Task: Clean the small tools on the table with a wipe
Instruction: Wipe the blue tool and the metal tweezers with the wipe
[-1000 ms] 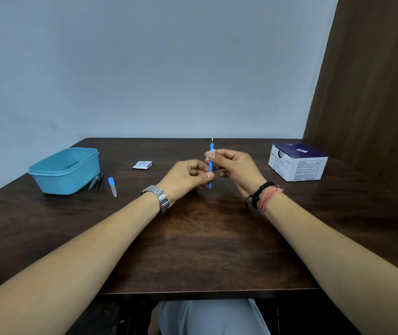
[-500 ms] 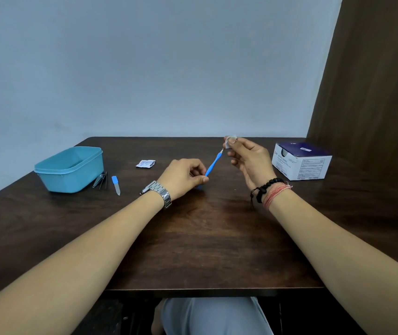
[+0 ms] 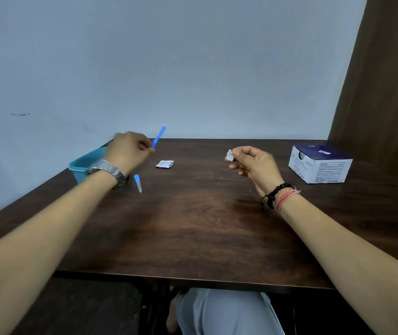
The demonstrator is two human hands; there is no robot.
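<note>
As hands part, wipe (image 3: 229,155), blue tool (image 3: 158,137)

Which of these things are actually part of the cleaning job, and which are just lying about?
Part of the job:
- blue stick tool, held in the left hand
- wipe, pinched in the right hand
- small blue-handled tool on the table

Just lying about:
- torn wrapper
- teal tub
- cardboard box

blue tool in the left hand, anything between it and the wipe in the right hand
Nothing visible does. The left hand pinches the blue tool above the table, near the teal tub; the right hand holds the wipe across an open gap. The torn sachet lies flat below that line.
</note>
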